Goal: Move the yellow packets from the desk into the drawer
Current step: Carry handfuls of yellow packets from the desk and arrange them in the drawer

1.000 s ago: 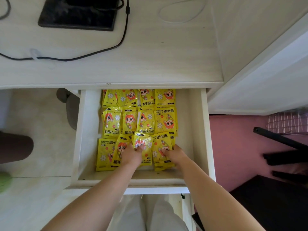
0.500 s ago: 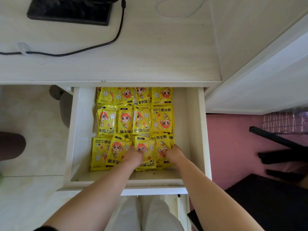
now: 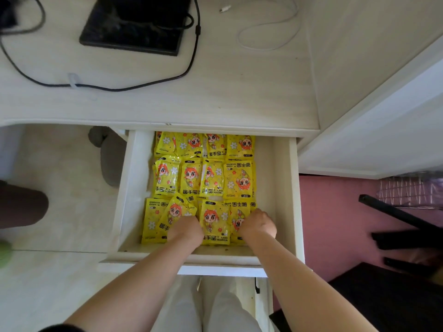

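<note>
Several yellow hand-warmer packets (image 3: pixel 191 178) lie in three rows inside the open white drawer (image 3: pixel 282 188). My left hand (image 3: pixel 185 230) rests on the second packet (image 3: pixel 175 212) of the front row. My right hand (image 3: pixel 260 225) presses on the rightmost front-row packet (image 3: pixel 238 219). A packet with an orange-haired figure (image 3: pixel 213 221) lies between the two hands. The fingertips of both hands are hidden under the knuckles. No yellow packet shows on the desk top (image 3: pixel 215 92).
A black tablet-like device (image 3: pixel 134 27), a black cable (image 3: pixel 119 88) and a white cable (image 3: pixel 271 32) lie on the desk. A grey slipper (image 3: pixel 111 159) is on the floor left of the drawer, and a black frame (image 3: pixel 395 216) is on the pink floor to the right.
The front-row packets have been pushed back and flattened against the middle row. Both hands stayed on the front row, and the right hand shifted slightly to the right.
</note>
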